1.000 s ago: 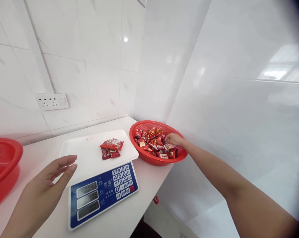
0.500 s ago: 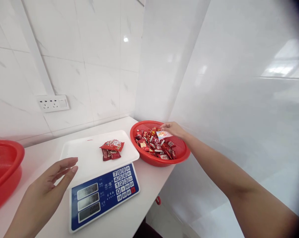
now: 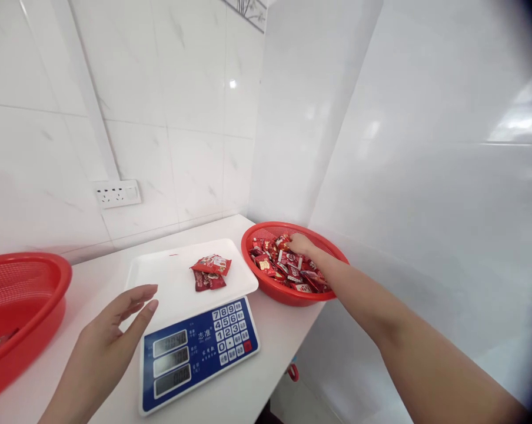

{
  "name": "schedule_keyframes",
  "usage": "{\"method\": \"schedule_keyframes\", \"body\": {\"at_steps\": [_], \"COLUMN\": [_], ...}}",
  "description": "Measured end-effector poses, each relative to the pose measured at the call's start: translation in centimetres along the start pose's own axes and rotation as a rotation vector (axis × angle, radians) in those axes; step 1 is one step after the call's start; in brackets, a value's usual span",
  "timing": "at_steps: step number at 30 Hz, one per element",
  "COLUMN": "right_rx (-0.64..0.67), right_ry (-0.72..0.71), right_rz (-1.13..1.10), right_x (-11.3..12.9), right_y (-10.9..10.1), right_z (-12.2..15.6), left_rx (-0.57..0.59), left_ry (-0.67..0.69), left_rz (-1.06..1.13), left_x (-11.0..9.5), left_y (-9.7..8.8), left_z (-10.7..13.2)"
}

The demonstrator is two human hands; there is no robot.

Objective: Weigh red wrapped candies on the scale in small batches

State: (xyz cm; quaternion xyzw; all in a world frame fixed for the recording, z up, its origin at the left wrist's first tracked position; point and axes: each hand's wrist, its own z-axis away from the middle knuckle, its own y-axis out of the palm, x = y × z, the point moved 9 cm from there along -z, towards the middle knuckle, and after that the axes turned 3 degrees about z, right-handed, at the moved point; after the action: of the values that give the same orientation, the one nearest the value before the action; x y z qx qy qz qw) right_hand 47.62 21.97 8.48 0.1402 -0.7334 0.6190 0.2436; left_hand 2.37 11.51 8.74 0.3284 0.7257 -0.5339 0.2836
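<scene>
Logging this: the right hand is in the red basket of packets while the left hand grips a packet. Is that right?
No: the head view shows the left hand open and empty. The right hand is indeed in the red basket of packets.

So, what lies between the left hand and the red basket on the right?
In the head view, the white weighing tray lies between the left hand and the red basket, with a small pile of red packets on it.
</scene>
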Motion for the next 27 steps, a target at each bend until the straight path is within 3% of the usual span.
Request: {"method": "schedule_keyframes", "body": {"at_steps": [4, 10, 14, 16, 18, 22, 27], "right_rx": [-0.036, 0.028, 0.324, 0.511, 0.598, 0.455, 0.241], "right_ry": [0.046, 0.057, -0.008, -0.029, -0.045, -0.101, -0.052], "right_rz": [-0.017, -0.113, -0.149, -0.028, 0.164, 0.337, 0.234], "right_x": [-0.5, -0.5, 0.2, 0.3, 0.1, 0.1, -0.9], "right_y": [-0.8, -1.9, 0.7, 3.1, 5.0, 5.6, 2.5], "right_z": [-0.9, -1.1, 0.7, 2.3, 3.6, 3.6, 2.4], "left_rx": [-0.004, -0.001, 0.0, 0.008, 0.017, 0.021, 0.014], "left_ry": [-0.02, -0.046, -0.041, -0.036, -0.032, -0.036, -0.018], "left_rz": [0.024, 0.042, 0.049, 0.042, 0.037, 0.023, 0.024], "left_x": [-0.1, -0.3, 0.0, 0.0, 0.0, -0.2, -0.2], "left_y": [-0.1, -0.3, -0.3, -0.2, -0.1, -0.1, -0.4], "left_z": [0.0, 0.2, 0.1, 0.1, 0.1, 0.2, 0.2]}}
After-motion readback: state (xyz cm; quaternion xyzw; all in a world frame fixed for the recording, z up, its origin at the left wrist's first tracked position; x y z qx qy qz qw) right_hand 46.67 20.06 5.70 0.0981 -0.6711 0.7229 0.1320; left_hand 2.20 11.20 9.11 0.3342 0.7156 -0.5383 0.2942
